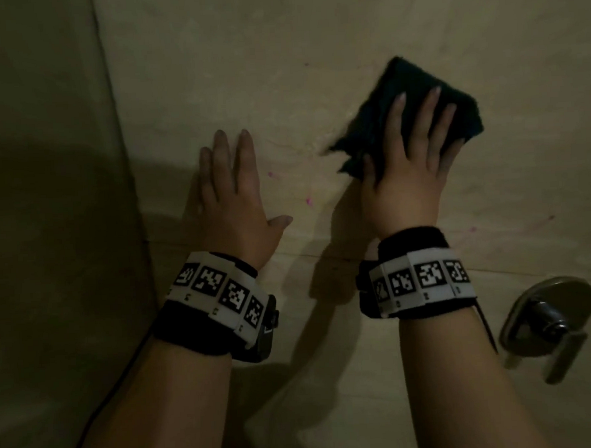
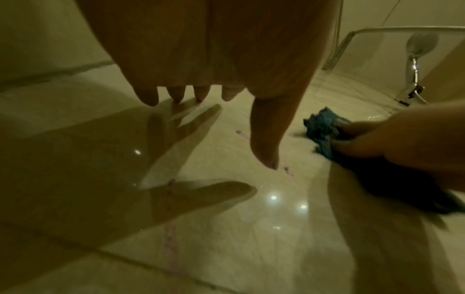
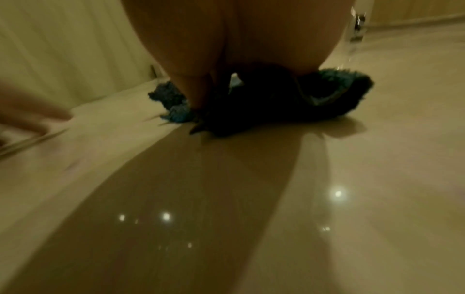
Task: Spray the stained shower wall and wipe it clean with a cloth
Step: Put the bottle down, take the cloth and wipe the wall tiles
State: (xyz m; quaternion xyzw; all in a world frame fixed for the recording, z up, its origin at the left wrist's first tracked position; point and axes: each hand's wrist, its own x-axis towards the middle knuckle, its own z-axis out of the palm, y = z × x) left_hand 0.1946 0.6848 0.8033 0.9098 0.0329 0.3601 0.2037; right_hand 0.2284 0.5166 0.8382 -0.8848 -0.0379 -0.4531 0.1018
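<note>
The beige tiled shower wall (image 1: 245,72) fills the head view. Small pink stains (image 1: 308,200) dot it between my hands, and another pink stain (image 1: 472,229) sits to the right. A dark teal cloth (image 1: 392,81) lies flat against the wall. My right hand (image 1: 399,139) presses on it with straight, spread fingers, the thumb along the cloth's lower left edge. My left hand (image 1: 241,189) rests flat on the wall to the cloth's left, fingers straight, holding nothing. In the left wrist view the cloth (image 2: 322,125) shows under the right hand (image 2: 402,139). The right wrist view shows the cloth (image 3: 339,93) bunched beneath the palm.
A metal shower valve with a lever handle (image 1: 549,316) juts from the wall at lower right, below my right wrist. The wall corner (image 1: 109,96) runs down the left. A shower head on a rail (image 2: 420,43) and a glass screen edge (image 2: 352,33) stand further off.
</note>
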